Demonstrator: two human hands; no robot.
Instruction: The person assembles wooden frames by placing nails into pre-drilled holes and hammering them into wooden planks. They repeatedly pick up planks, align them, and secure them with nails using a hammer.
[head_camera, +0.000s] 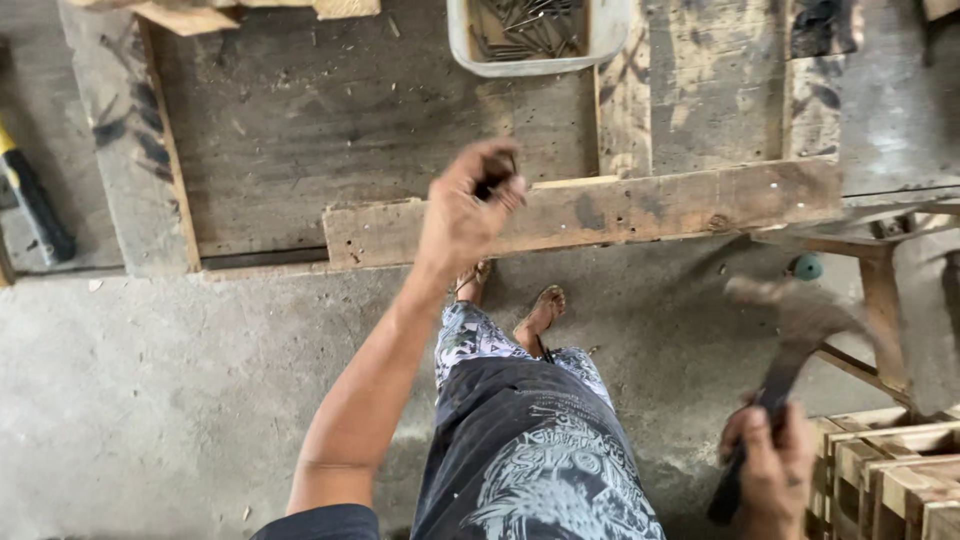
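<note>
Nearest you, your right hand (770, 470) is closed tight around the dark handle of a hammer (790, 340), whose blurred head is raised up and to the right of your knees. Beside that hand, at the lower right edge, sits a stack of pale wooden slats (890, 470). Take the long worn plank (600, 212) as your marker: your sandalled feet (540, 310) stand on the concrete floor (180, 390) just on your side of it. Your left hand (468, 205) is lifted over the plank's left half, fingers pinched shut on a few dark nails (497, 182). Beyond the plank lies a dark wooden panel (340, 110), touching the plank's far edge. Farther still, past the panel, a white tray (540, 35) holds more nails. Far left of the plank, a yellow-and-black tool (35, 205) lies on the floor.
</note>
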